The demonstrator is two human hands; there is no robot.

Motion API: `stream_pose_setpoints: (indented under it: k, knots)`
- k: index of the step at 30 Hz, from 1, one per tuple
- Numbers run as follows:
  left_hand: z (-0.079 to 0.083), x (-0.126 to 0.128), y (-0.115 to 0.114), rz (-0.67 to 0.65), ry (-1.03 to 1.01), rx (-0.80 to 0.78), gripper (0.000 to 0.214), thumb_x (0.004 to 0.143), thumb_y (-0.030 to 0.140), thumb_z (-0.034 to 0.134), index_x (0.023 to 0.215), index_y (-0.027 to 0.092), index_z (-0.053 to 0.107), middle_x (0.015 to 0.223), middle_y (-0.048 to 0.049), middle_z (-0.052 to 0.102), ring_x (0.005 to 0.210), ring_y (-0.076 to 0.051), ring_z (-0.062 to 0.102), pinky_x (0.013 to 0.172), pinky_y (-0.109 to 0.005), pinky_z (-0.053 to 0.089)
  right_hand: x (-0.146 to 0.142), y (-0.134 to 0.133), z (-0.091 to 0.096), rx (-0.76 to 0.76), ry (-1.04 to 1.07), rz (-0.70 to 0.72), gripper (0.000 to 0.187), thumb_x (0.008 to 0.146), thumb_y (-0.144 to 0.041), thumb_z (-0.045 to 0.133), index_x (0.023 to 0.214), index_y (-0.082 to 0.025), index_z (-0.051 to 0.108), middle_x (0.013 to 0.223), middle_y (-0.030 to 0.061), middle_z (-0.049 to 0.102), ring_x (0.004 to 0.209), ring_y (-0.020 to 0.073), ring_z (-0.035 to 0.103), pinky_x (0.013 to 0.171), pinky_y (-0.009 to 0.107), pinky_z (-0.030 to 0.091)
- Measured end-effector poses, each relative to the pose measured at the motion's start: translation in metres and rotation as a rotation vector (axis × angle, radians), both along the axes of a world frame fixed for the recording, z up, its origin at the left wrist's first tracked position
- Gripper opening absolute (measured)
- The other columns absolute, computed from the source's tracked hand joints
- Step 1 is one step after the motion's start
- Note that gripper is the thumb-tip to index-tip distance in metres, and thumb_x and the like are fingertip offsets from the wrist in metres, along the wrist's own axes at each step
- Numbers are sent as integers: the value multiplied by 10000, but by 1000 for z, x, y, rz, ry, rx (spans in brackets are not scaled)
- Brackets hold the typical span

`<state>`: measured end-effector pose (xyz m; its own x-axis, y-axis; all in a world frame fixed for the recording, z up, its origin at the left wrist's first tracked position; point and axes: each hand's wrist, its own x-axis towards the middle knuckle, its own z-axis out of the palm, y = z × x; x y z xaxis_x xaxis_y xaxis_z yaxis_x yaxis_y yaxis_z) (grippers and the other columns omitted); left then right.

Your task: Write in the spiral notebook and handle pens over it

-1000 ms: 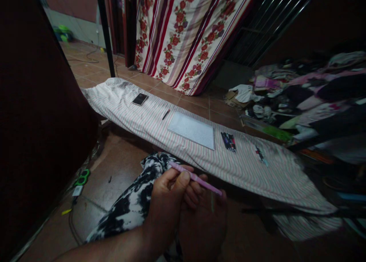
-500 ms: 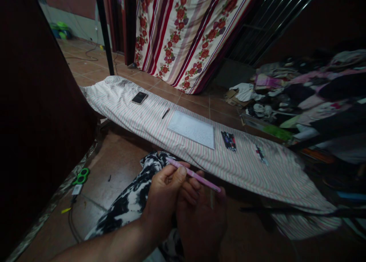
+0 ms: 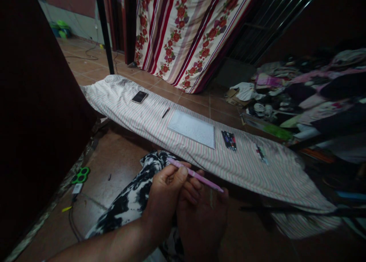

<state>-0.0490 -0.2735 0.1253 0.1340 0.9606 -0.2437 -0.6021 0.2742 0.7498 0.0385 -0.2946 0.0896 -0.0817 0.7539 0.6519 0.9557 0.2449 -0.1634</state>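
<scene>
My left hand (image 3: 167, 187) is closed, pinching a slim pink pen (image 3: 201, 178) between thumb and forefinger, just in front of the cloth-covered surface. The pen slants down to the right. My right hand (image 3: 201, 216) is curled under the pen's right part, its fingers bent and its thumb tip against the pen's right end. A thin, pale, see-through strip shows by the right palm; what it is I cannot tell. Beyond the hands, an open spiral notebook (image 3: 191, 128) lies on the striped cloth (image 3: 154, 134).
A phone (image 3: 140, 97) and a dark pen (image 3: 166, 112) lie left of the notebook. Several pens (image 3: 229, 141) and a small packet (image 3: 261, 154) are to its right. Patterned trousers (image 3: 128, 197) show below. A green-handled object (image 3: 81, 175) and cable lie on the floor; clothes (image 3: 309, 90) are heaped at right.
The pen's right end has shifted slightly right and shows more past my right thumb. Both hands otherwise stay nearly in place.
</scene>
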Motion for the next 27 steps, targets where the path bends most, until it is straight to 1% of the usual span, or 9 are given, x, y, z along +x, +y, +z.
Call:
stream_pose_setpoints:
  k: [5,7,10,13,17,19,21,24,27]
  knots:
    - [1,1,-1,11,16,9,198,813,290,538,896,116,583,534,13,603,441,-91,549,463,-184,442,2,0,-8,-76,562,165,231,765,-173,507,914,-244,668,901,98,625,934,293,533,859,492,271]
    - [1,0,-1,30,24,-3,195,796,293,562,882,120,592,558,5,620,469,-102,573,480,-191,453,3,1,-13,-85,662,210,216,771,-222,509,915,-242,669,870,98,619,907,290,541,819,478,313]
    - [0,0,0,48,17,-28,198,787,304,577,869,126,602,541,5,625,499,-112,600,530,-199,471,2,2,-15,-87,641,220,206,775,-214,499,892,-237,667,858,94,618,901,284,543,813,468,320]
    - [-1,-1,0,49,-9,-41,216,795,312,569,885,118,600,526,6,620,479,-104,590,536,-202,472,-1,1,-8,-106,547,191,258,769,-95,463,854,-238,660,879,84,629,967,280,522,894,486,236]
    - [-3,-1,2,39,-45,-59,227,778,309,591,892,113,607,563,-2,631,504,-108,596,503,-192,455,-3,0,-1,-81,86,127,324,757,-18,407,862,-216,642,906,102,635,999,292,492,914,519,163]
    - [-2,-1,2,33,-54,-70,221,770,311,603,885,122,609,582,0,637,512,-105,597,504,-188,452,-2,1,-1,-52,-44,121,305,767,-46,405,869,-205,643,896,113,630,977,301,491,900,532,167]
    - [-2,-1,3,23,-55,-70,228,766,320,606,886,126,608,563,6,630,490,-102,586,500,-190,450,-2,1,-2,-41,-20,99,282,772,-71,420,865,-205,650,894,115,624,951,303,497,887,536,178]
    - [-1,-2,3,18,-47,-75,241,755,325,614,888,125,612,598,-10,647,510,-110,598,507,-196,454,-3,1,-4,-78,152,96,254,756,-94,465,855,-222,661,926,109,619,961,311,494,889,545,171]
    - [-2,-1,3,35,-26,-88,213,750,301,616,873,127,619,655,-24,666,590,-120,624,538,-190,462,-4,1,-6,-167,529,121,206,749,-158,515,852,-243,672,921,97,614,1001,315,471,889,540,192]
